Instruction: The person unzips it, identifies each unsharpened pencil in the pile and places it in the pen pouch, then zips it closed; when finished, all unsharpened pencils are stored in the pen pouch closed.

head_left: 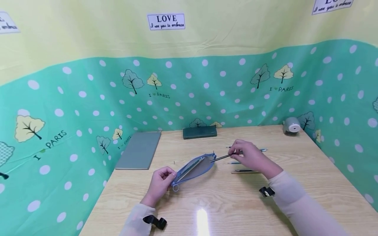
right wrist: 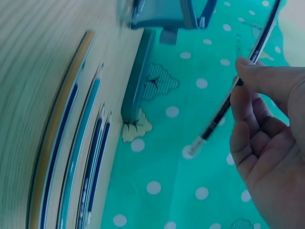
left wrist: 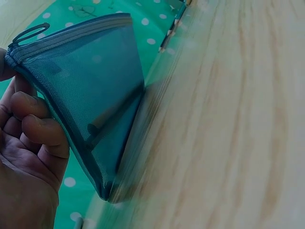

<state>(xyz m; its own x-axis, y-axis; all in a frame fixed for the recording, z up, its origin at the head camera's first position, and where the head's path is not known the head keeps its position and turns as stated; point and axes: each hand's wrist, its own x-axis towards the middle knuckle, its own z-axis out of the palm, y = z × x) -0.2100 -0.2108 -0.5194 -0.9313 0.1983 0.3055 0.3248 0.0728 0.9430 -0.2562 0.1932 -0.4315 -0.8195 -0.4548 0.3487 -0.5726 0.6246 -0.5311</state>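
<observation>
My left hand (head_left: 159,183) pinches one end of a blue mesh zipper pouch (head_left: 201,169), beside its ring pull. The pouch's mouth gapes, and a few pencils lie inside; in the left wrist view dark shapes show through the mesh (left wrist: 105,71). My right hand (head_left: 251,156) pinches a dark pencil (right wrist: 221,112) between thumb and fingers. The pencil slants down left, its far end at the pouch's opening; its eraser end shows in the right wrist view. Beneath the right hand lie several pencils (right wrist: 78,148) and a long tan strip (right wrist: 59,109).
On the wooden table (head_left: 183,213), a grey-green notebook (head_left: 140,150) lies at back left and a dark green case (head_left: 199,132) at the back middle. A grey pencil sharpener (head_left: 290,127) stands at back right. A dotted cloth (head_left: 189,85) hangs behind and at the sides.
</observation>
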